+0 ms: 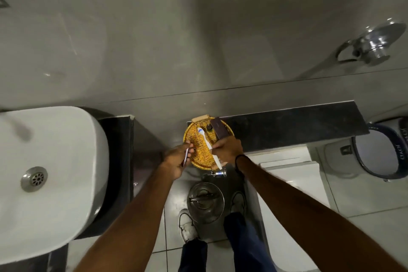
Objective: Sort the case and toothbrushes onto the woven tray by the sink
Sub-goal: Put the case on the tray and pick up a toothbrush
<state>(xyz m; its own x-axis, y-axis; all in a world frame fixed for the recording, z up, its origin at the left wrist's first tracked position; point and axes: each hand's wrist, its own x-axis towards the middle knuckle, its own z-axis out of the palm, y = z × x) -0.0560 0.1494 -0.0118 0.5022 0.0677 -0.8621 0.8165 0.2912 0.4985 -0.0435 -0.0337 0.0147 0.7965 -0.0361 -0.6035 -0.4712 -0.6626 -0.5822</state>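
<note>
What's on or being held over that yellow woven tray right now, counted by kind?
Toothbrushes: 2, a white one with blue head in the right hand, another in the left hand
Dark case: 1
Small dark round item: 1
Total: 4

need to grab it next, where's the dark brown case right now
In the head view the dark brown case lies tilted on the far right edge of the woven tray, just above the right hand and right of the white toothbrush.
</note>
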